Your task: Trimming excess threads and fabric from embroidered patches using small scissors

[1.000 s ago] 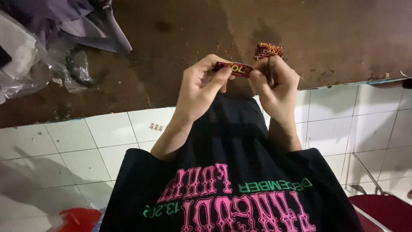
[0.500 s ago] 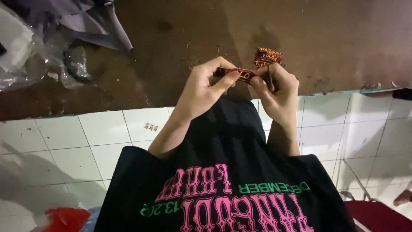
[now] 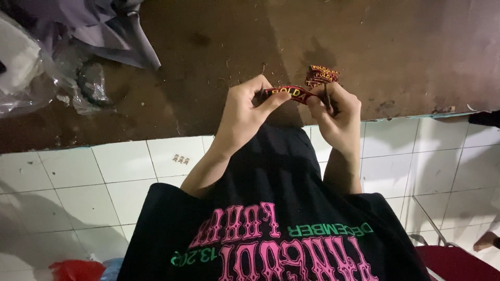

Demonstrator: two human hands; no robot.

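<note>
Hands are working together over the dark brown worktop point(image 3: 219, 62): the left hand point(image 3: 245, 112) is pinching one end of a curved dark red embroidered patch with yellow lettering point(image 3: 288, 93), fingers closed on it, while the right hand point(image 3: 336, 112) is gripping its other end and a thin dark tool point(image 3: 327, 100). Matching stacked patches point(image 3: 320, 75) are lying just beyond. Crumpled clear plastic bags point(image 3: 47, 73) are crowding the far left; bare worktop is lying open to the right, white tiling point(image 3: 78, 171) running below its edge.

My left hand point(image 3: 245, 112) covers one end of the curved red patch point(image 3: 289, 93), and my right hand point(image 3: 336, 112) hides the other. The thin dark tool point(image 3: 327, 100) in that hand is mostly buried in my grip (I cannot tell its kind). The plastic bag point(image 3: 31, 73) and red chair point(image 3: 458, 263) run off the frame's edges.
</note>
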